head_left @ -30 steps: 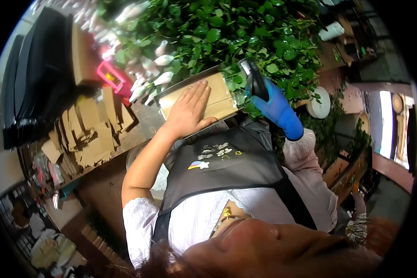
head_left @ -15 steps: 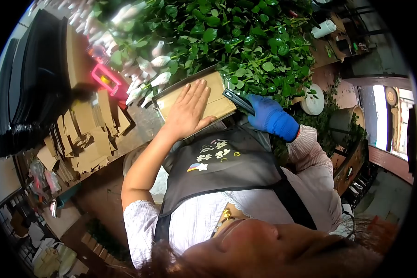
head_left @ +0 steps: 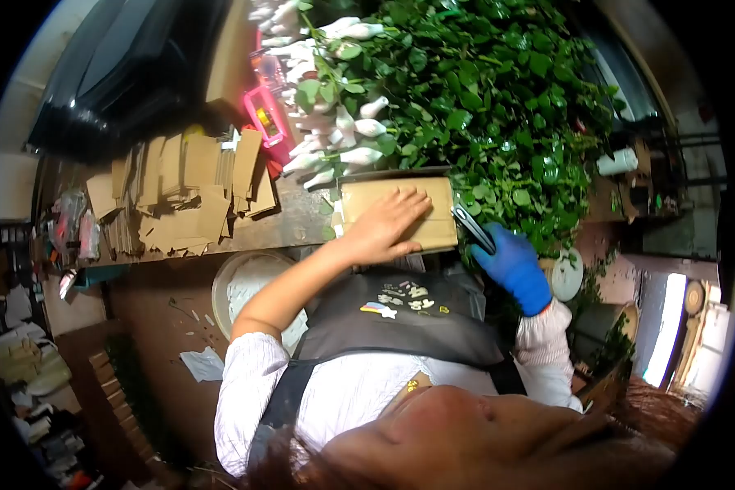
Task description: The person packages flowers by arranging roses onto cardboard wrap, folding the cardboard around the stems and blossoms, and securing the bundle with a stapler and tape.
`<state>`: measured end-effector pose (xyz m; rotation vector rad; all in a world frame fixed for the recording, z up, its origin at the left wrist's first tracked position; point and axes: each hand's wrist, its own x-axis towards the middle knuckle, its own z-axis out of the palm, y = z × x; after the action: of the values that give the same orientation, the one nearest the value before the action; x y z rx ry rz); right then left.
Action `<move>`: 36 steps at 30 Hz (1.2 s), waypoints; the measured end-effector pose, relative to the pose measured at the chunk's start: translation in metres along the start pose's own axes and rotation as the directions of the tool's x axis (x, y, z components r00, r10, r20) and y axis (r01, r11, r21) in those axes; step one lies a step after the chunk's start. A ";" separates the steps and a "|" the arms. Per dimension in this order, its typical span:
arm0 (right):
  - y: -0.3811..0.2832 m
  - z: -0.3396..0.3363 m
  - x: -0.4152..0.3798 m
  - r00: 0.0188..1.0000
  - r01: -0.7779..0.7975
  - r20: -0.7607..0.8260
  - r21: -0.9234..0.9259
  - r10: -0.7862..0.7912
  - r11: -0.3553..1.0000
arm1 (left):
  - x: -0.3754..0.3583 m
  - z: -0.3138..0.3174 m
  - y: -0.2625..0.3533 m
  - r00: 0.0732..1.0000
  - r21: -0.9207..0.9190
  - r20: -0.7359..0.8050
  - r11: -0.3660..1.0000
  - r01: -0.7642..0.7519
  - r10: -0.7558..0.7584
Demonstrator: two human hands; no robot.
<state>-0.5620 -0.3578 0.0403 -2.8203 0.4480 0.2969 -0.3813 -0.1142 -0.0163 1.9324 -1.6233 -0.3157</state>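
Note:
My left hand (head_left: 388, 229), bare, lies flat with fingers stretched over a tan cardboard wrap (head_left: 367, 194). That wrap rests at the near edge of the table, with a dark rim along its far side. In my blue-gloved right hand (head_left: 510, 265) is a black stapler (head_left: 475, 229), its silver-tipped nose right at the wrap's right edge. Leafy green stems (head_left: 498, 106) are heaped just beyond the wrap and to its right. White-sleeved flower heads (head_left: 359, 126) stick out on the left of the heap.
Cut cardboard pieces (head_left: 175, 184) stand in stacks on the left of the table, near a pink plastic holder (head_left: 265, 118). Behind them is a large black stack (head_left: 131, 73). A white cup (head_left: 617, 162) lies at the right. Below the table edge stands a round tub (head_left: 224, 290).
The view has turned, so the table and both hands appear farther right and lower. My left hand still lies flat on the cardboard, and the stapler stays at its right edge.

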 end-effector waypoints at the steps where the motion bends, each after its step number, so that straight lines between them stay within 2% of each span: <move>1: -0.002 -0.006 -0.001 0.998 0.020 -0.067 -0.046 -0.023 0.999 | -0.008 -0.005 0.013 0.995 -0.230 -0.056 0.971 0.062 -0.077; 2: -0.017 -0.023 0.000 0.999 -0.046 0.010 0.116 0.045 0.992 | -0.014 -0.011 0.028 0.980 -0.496 -0.075 0.860 0.122 -0.182; 3: -0.033 -0.027 -0.001 0.998 -0.039 -0.044 0.262 0.052 0.964 | -0.020 -0.013 0.041 0.957 -0.725 -0.066 0.673 0.148 -0.282; 4: -0.049 -0.026 -0.002 0.994 0.104 -0.085 0.465 -0.073 0.879 | -0.023 -0.002 0.048 0.937 -0.911 -0.095 0.409 0.054 -0.335; 5: -0.066 -0.024 -0.002 0.973 0.232 -0.142 0.640 -0.183 0.733 | -0.025 0.004 0.052 0.927 -0.913 -0.185 0.405 -0.040 -0.326; 7: -0.106 -0.031 -0.002 0.922 0.152 0.024 0.897 -0.388 0.416 | -0.035 0.000 0.070 0.856 -0.953 -0.126 0.300 0.035 -0.501; 8: -0.113 -0.032 0.004 0.889 0.208 0.020 0.872 -0.457 0.443 | -0.035 -0.001 0.072 0.839 -0.925 -0.301 0.354 -0.141 -0.453; 9: -0.116 -0.026 0.011 0.893 0.229 -0.055 0.909 -0.446 0.347 | -0.042 -0.008 0.075 0.724 -0.959 -0.284 0.200 -0.202 -0.628; 11: -0.106 -0.009 0.029 0.930 0.275 -0.138 0.876 -0.340 0.396 | -0.059 -0.026 0.067 0.603 -0.949 -0.307 0.195 -0.246 -0.736; 12: -0.099 -0.003 0.037 0.963 0.188 -0.087 0.895 -0.255 0.405 | -0.065 -0.030 0.061 0.484 -0.943 -0.332 0.301 -0.143 -0.810; 13: -0.085 0.010 0.046 0.976 0.139 -0.066 0.922 -0.208 0.360 | -0.084 -0.024 0.039 0.443 -0.915 -0.316 0.393 0.092 -0.839; 14: -0.069 0.026 0.052 0.978 0.176 -0.121 0.919 -0.172 0.353 | -0.099 -0.005 0.007 0.408 -0.781 -0.395 0.535 0.322 -0.823; 15: -0.057 0.038 0.055 0.976 0.209 -0.172 0.913 -0.135 0.350 | -0.111 0.013 -0.021 0.389 -0.585 -0.473 0.612 0.532 -0.790; 17: -0.044 0.046 0.053 0.978 0.204 -0.205 0.920 -0.033 0.335 | -0.123 0.024 -0.050 0.407 -0.360 -0.449 0.578 0.733 -0.796; 18: -0.040 0.048 0.052 0.975 0.204 -0.222 0.922 0.017 0.330 | -0.124 0.029 -0.063 0.379 -0.321 -0.371 0.500 0.805 -0.848; 21: -0.045 0.030 0.039 0.977 0.182 -0.213 0.881 0.023 0.436 | -0.122 0.045 -0.091 0.445 0.024 -0.382 0.472 0.881 -0.810; 25: -0.055 0.022 0.023 0.982 0.172 -0.186 0.854 -0.021 0.490 | -0.125 0.042 -0.107 0.535 0.172 -0.634 0.572 0.802 -0.558; 26: -0.056 0.022 0.022 0.982 0.177 -0.182 0.846 -0.039 0.503 | -0.127 0.039 -0.111 0.516 0.111 -0.613 0.581 0.806 -0.598; 27: -0.057 0.024 0.023 0.983 0.180 -0.178 0.863 -0.050 0.473 | -0.133 0.039 -0.118 0.533 0.133 -0.648 0.609 0.782 -0.544; 29: -0.063 0.028 0.026 0.983 0.184 -0.168 0.893 -0.075 0.412 | -0.134 0.026 -0.114 0.519 0.036 -0.684 0.686 0.727 -0.513; 31: -0.074 0.021 0.029 0.981 0.194 -0.166 0.888 -0.104 0.416 | -0.130 0.001 -0.107 0.511 0.064 -0.748 0.720 0.691 -0.423; 32: -0.082 0.016 0.030 0.976 0.213 -0.179 0.882 -0.121 0.420 | -0.126 -0.015 -0.103 0.521 0.138 -0.774 0.707 0.694 -0.360; 33: -0.090 0.013 0.033 0.972 0.234 -0.193 0.876 -0.137 0.423 | -0.124 -0.032 -0.101 0.572 0.222 -0.753 0.693 0.686 -0.325; 35: -0.099 0.013 0.038 0.951 0.301 -0.229 0.827 -0.206 0.474 | -0.122 -0.046 -0.120 0.636 0.382 -0.713 0.598 0.704 -0.294; 36: -0.102 0.012 0.039 0.939 0.337 -0.247 0.798 -0.240 0.499 | -0.127 -0.045 -0.142 0.642 0.433 -0.691 0.522 0.735 -0.332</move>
<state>-0.4935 -0.2713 0.0433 -1.8867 0.0618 -0.1339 -0.2708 0.0310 -0.0854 2.7652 -0.6897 0.6788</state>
